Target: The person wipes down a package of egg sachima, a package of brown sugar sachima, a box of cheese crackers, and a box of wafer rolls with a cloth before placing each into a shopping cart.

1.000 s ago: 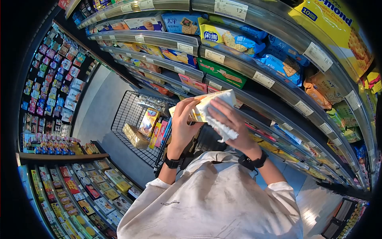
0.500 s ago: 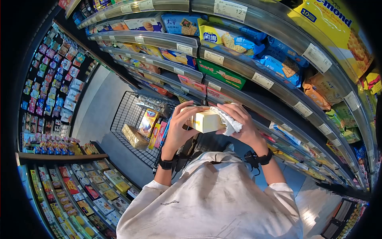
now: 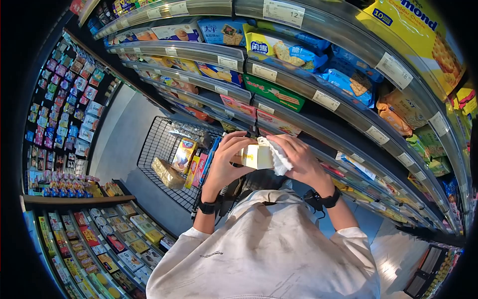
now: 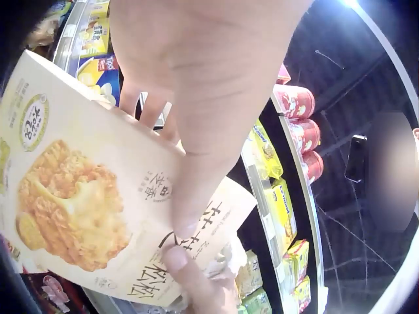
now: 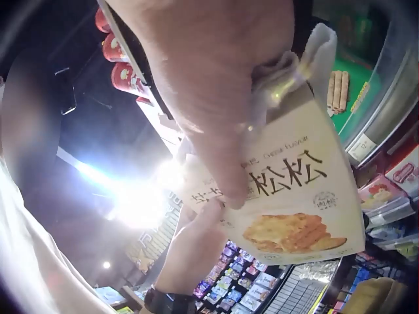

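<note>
A cream-coloured snack box is held between both hands in front of the chest in the head view. The left hand grips one end, its thumb across the printed face of the box in the left wrist view. At the other end the right hand pinches the box together with a crumpled white cloth. In the right wrist view that thumb lies on the printed front of the box, and the cloth is bunched against its edge.
A wire shopping cart with several packages stands ahead on the left. Snack shelves curve along the front and right, close beyond the hands. A lower display of boxes lies at the left, and hanging packets line the far wall.
The box has turned from slanted to an end facing the head camera and come lower. The right hand has moved from across the box to its right end, the cloth with it.
</note>
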Tool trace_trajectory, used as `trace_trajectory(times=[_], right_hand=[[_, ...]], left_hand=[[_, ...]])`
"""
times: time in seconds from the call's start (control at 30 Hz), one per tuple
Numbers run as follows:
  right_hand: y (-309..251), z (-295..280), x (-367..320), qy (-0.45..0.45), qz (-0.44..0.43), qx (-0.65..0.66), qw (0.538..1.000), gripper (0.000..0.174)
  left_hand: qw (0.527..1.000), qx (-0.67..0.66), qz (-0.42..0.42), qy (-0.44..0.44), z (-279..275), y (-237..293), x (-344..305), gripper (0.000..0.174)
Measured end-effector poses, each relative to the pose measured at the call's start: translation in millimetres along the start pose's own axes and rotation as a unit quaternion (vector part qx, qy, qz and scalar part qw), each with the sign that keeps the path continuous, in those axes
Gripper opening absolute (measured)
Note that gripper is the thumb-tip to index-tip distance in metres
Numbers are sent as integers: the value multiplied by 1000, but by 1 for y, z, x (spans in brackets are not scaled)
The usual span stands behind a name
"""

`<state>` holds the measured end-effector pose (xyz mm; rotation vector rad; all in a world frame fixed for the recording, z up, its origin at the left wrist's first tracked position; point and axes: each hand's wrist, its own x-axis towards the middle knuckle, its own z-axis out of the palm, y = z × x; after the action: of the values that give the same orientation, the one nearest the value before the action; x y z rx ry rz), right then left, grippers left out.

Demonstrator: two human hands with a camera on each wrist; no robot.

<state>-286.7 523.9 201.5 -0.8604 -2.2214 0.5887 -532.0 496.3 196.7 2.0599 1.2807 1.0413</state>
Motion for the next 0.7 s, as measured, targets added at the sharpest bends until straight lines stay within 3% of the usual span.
trace_trajectory(times=[0.07,0.13,0.27,0.33,0.4,0.47,0.57,0.7], right_hand=[[15,0,-4,-23,15,74,997,67],[16,2,-7,-20,33,101,994,67],[26,11,-21,51,102,207,972,68],[26,15,-24,107,121,288,944,71],[29,16,-31,105,156,285,940,75],[45,24,-44,109,231,439,861,77],[56,29,-51,148,230,439,856,64],[34,8,-24,193,263,420,847,53]], left_hand=[[1000,-14,-15,2,-1,4,1,58],[1000,-19,-21,-5,-4,9,1,72],[995,6,-97,-4,-25,1,-11,88],[982,-116,-149,5,-28,-22,-21,93],[985,-97,-144,-5,-31,-27,-24,87],[978,-150,-142,35,-32,-22,-25,82],[986,-118,-85,86,-28,-24,-23,79],[979,-138,-133,73,-29,-12,-22,81]])
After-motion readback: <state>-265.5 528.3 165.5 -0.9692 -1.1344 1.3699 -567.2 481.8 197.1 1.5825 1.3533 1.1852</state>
